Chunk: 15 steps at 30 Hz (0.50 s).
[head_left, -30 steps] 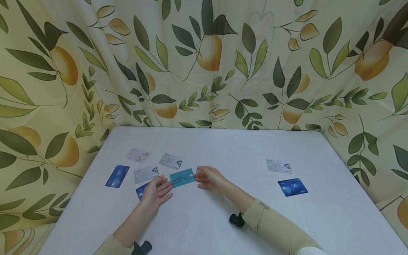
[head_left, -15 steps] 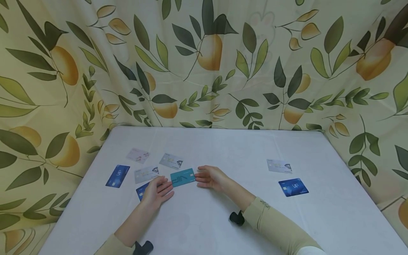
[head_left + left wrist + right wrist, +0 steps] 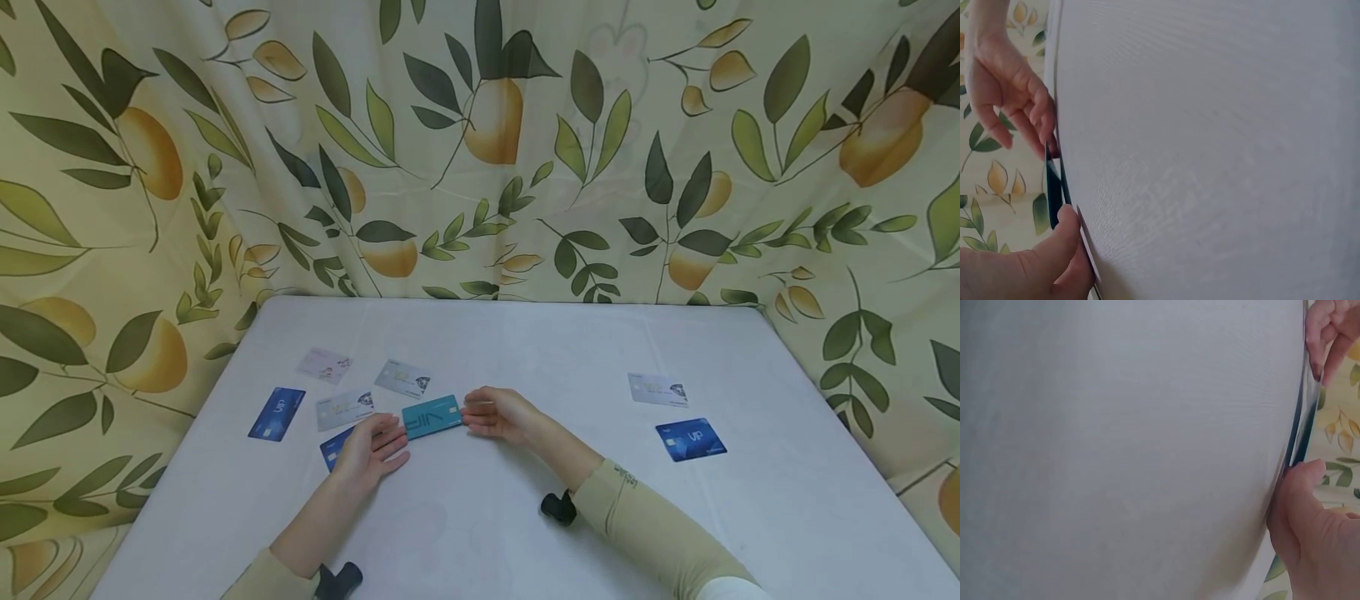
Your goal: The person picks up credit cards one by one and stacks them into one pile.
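In the head view, a teal VIP card (image 3: 432, 416) is held between my two hands, left of the middle of the table. At its left end the fingers of my left hand (image 3: 367, 452) touch it, palm turned inward. My right hand (image 3: 506, 414) holds its right end with the fingertips. Seen from the left wrist, the teal card (image 3: 1054, 194) is nearly edge-on, with a second dark edge below it and a narrow gap between. The left thumb (image 3: 1067, 217) lies against its near end. A blue VIP card (image 3: 332, 450) is partly hidden under my left hand.
Left of my hands lie another blue card (image 3: 277, 414), a pink-patterned card (image 3: 325, 366) and two silver cards (image 3: 344, 410). A silver card (image 3: 657, 389) and a blue card (image 3: 691, 440) lie on the right. A patterned curtain (image 3: 480, 150) hangs behind the white table (image 3: 540, 350).
Both hands and the teal card have shifted very slightly right. The right hand's fingers sit a little closer around the card's end. The other cards stay put.
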Available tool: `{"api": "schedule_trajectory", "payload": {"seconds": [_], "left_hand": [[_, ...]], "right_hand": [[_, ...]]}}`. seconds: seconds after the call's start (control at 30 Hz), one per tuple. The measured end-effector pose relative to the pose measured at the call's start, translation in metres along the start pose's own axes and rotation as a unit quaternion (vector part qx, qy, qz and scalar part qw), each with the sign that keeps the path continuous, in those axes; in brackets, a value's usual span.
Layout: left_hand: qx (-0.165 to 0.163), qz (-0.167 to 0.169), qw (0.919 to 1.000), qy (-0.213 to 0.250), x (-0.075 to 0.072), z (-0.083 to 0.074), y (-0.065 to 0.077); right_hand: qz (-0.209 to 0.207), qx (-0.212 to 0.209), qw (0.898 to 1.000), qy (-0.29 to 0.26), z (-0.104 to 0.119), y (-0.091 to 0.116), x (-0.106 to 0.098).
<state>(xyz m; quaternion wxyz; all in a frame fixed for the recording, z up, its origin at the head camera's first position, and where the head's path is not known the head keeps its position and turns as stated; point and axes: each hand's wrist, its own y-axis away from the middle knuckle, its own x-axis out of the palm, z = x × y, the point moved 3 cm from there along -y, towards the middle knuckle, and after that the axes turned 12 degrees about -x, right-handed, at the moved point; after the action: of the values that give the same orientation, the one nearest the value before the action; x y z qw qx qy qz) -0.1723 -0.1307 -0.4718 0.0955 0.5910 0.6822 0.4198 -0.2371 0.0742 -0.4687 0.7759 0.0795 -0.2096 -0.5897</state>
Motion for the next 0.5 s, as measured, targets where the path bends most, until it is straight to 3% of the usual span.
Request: {"api": "schedule_trajectory", "payload": {"seconds": [0.5], "left_hand": [[-0.011,0.006,0.9999,0.002,0.0014,0.0023,-0.0013]], "right_hand": [[0.008,0.007,1.000,0.010,-0.0028,-0.0013,-0.0036]]}}
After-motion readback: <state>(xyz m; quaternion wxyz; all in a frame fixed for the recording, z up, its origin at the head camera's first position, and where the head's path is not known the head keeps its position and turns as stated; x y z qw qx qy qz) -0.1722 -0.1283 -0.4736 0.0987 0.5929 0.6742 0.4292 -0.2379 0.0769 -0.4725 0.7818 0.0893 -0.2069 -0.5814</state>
